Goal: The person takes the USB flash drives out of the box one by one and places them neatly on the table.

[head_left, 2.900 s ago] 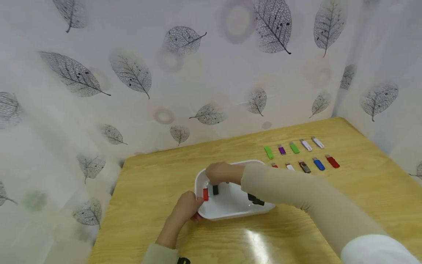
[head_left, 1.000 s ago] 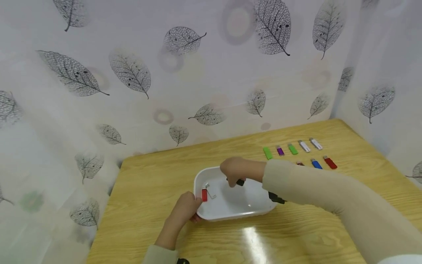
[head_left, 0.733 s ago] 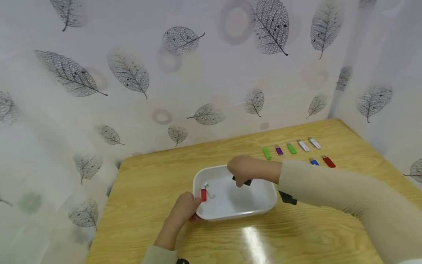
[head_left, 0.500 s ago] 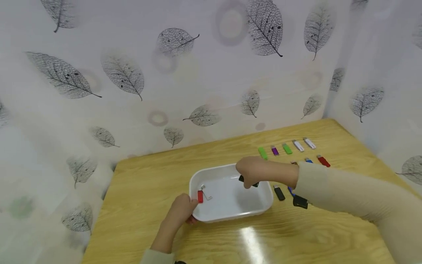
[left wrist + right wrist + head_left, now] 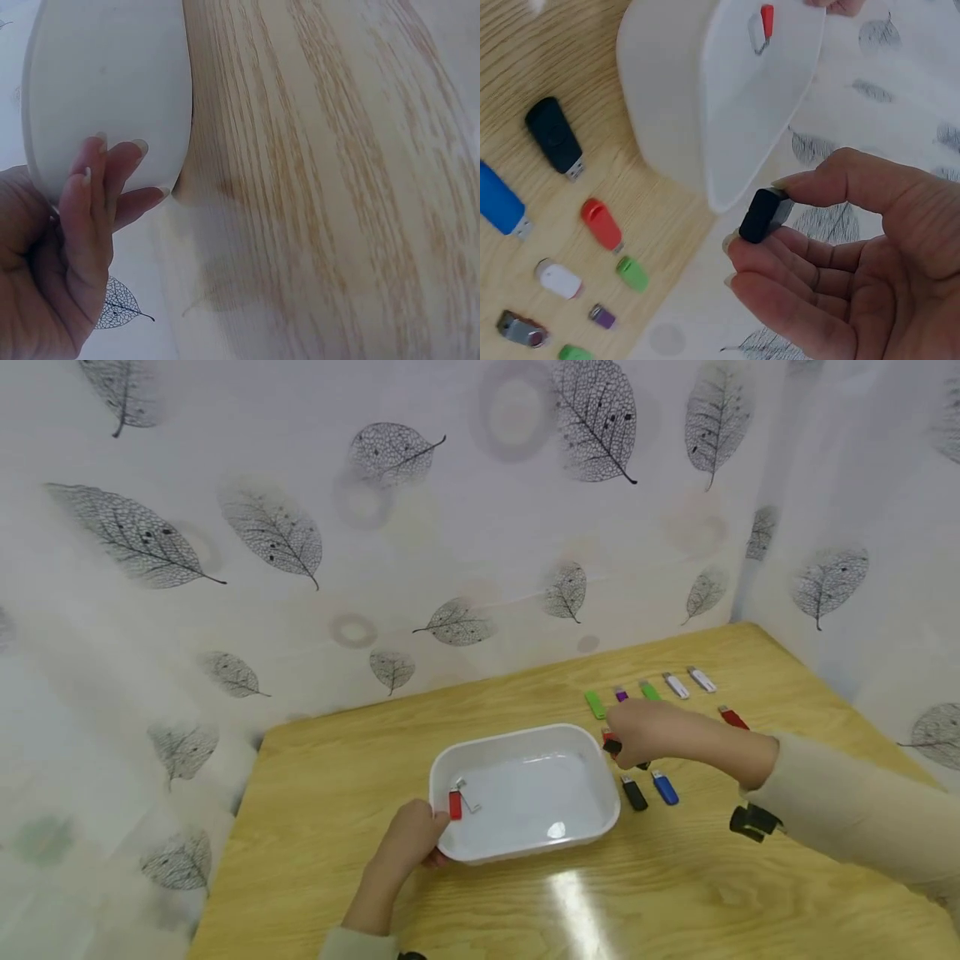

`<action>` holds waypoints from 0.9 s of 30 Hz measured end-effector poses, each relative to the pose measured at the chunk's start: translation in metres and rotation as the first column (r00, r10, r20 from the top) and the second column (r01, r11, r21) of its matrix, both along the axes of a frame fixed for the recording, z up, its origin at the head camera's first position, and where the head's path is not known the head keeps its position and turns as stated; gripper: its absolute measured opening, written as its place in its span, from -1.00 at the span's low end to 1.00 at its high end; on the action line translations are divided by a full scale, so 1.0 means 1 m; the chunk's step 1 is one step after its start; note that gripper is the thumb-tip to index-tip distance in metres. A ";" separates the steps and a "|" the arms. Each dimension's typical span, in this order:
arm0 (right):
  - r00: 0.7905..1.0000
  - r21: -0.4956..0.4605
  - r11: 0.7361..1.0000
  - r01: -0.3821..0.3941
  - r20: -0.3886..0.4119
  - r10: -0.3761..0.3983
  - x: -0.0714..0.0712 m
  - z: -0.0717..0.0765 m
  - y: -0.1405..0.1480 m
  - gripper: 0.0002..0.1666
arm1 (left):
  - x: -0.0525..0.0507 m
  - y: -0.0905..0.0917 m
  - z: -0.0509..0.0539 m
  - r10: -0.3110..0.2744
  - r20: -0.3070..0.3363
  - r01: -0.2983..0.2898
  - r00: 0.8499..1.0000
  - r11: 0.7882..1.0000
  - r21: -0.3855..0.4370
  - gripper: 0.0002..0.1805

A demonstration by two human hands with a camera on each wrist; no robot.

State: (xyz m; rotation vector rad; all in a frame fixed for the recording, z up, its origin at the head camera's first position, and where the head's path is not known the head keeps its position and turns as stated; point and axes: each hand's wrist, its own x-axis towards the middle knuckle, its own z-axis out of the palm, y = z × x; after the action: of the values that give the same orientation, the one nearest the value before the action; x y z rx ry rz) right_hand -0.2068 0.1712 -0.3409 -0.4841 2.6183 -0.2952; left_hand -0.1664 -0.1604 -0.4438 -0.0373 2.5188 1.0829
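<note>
My left hand [image 5: 411, 837] grips the left end of a white plastic tray [image 5: 525, 806], thumb over the rim and fingers under the outer wall. Between thumb and fingertips, my right hand [image 5: 840, 247] pinches a black USB stick [image 5: 759, 216]. In the head view that hand is past the tray's right rim, above the table, and hides part of the stick. Inside the tray's left end lie a red USB stick [image 5: 455, 805] and a thin clear or silvery piece [image 5: 471, 803]. Right of the tray lie a black USB stick [image 5: 634, 793] and a blue USB stick [image 5: 665, 787].
Several more USB sticks lie in rows on the wooden table [image 5: 337, 777], among them green [image 5: 596, 704], white [image 5: 702, 679] and dark red [image 5: 733, 718] ones. My right hand covers some in the head view. A leaf-patterned curtain [image 5: 300, 610] borders the table's back and sides.
My right hand has taken the black USB stick from beside the red one and carried it rightward, out over the tray's right rim. The left hand keeps its grip on the tray.
</note>
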 end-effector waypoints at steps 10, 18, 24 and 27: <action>0.999 -0.065 0.997 0.035 0.030 -0.033 0.003 -0.020 0.051 -0.50 | -0.002 -0.003 0.000 0.005 0.004 -0.005 1.000 1.000 -0.011 -0.73; 0.970 -0.080 0.970 0.229 0.099 -0.220 0.010 -0.046 0.079 -0.82 | -0.001 -0.003 0.003 -0.004 0.000 0.004 1.000 1.000 -0.013 -0.72; 0.954 -0.083 0.952 0.294 0.092 -0.286 0.011 -0.071 0.097 -0.65 | 0.000 -0.001 0.002 -0.005 0.002 0.005 1.000 1.000 -0.023 -0.73; 0.954 -0.077 0.953 0.293 0.083 -0.287 0.013 -0.080 0.103 -0.76 | 0.000 0.000 0.001 -0.015 0.007 0.016 1.000 1.000 -0.022 -0.73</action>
State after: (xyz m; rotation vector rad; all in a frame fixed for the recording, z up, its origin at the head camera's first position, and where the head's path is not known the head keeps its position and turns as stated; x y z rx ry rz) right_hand -0.1938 0.2746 -0.4209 -0.1109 2.6113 -0.5148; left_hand -0.1666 -0.1603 -0.4430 -0.0276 2.5203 1.0473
